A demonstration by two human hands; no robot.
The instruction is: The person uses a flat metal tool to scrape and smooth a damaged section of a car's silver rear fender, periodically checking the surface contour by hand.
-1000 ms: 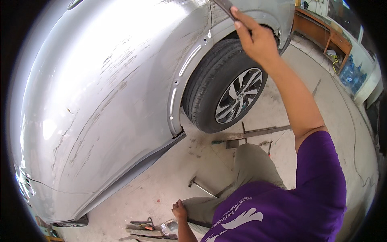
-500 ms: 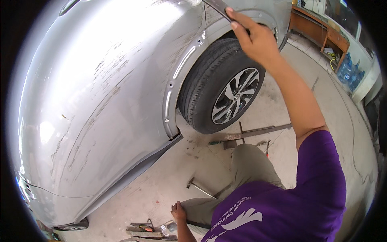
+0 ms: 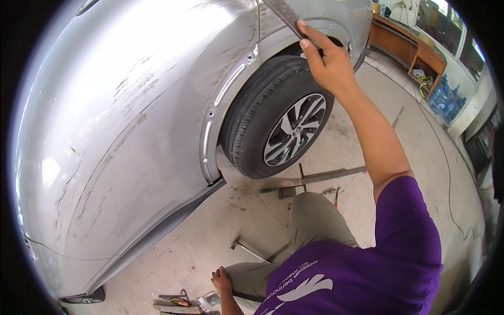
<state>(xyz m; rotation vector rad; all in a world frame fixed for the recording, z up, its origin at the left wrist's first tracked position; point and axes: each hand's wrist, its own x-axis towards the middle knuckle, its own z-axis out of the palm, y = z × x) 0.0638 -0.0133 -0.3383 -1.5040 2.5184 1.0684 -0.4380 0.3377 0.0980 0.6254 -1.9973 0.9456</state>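
Note:
High in the picture, my right hand (image 3: 331, 60) grips the near end of a flat dark metal bar (image 3: 283, 13), thumb and fingers wrapped around its edge. The bar slants up and left over the silver car's side panel, and its far end is cut off by the picture's top. Whether it touches the panel I cannot tell. Long dark scratches run across the silver body (image 3: 152, 152). Below my right hand stands the wheel (image 3: 257, 115) under its bare arch. My left hand (image 3: 221, 281) rests by my bent knee, fingers curled and holding nothing.
On the floor lie a hammer (image 3: 252, 248) by my leg, a long metal bar (image 3: 336, 175) near the wheel, and several tools (image 3: 178, 300) at the bottom. A wooden desk (image 3: 401, 44) and blue water bottles (image 3: 446, 102) stand far right; a cable (image 3: 449, 178) trails along the floor.
The whole view has shifted, so the car, wheel and floor tools appear farther left. My right hand keeps hold of the metal bar, and more of the bar shows. My left hand stays by the knee.

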